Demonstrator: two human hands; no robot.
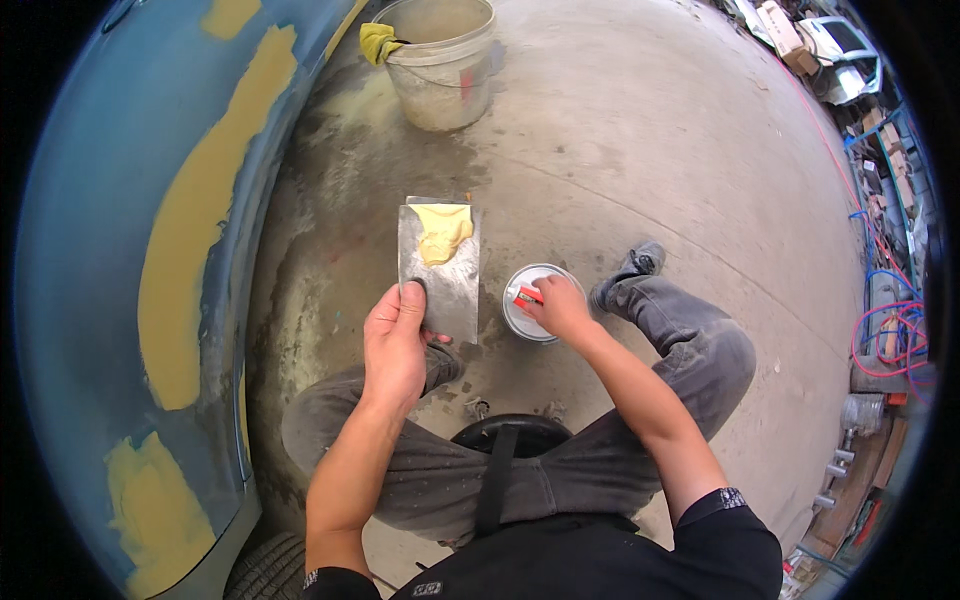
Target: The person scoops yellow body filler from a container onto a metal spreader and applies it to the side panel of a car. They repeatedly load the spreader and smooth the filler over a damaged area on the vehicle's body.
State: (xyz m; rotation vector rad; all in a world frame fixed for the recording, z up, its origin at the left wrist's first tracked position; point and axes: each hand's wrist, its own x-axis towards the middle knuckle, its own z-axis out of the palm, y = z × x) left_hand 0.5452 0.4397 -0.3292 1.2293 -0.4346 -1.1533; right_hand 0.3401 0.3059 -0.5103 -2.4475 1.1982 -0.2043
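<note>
My left hand (400,335) grips a flat grey metal plate (440,295) by its lower left edge, thumb on top. A dollop of pale yellow putty (443,232) lies on the plate's far end, and another thin edge shows behind it. To the right, my right hand (562,306) is closed on a small red object (528,297), whose kind I cannot make out. It is over the pale top of a round can (541,330) on the floor; whether it touches the can is unclear.
A blue car body panel (110,250) with yellow putty patches (190,240) rises on the left, above a tyre (270,570). A dirty bucket (440,85) with a yellow cloth (379,43) stands ahead. Hoses (890,335) and parts lie along the right.
</note>
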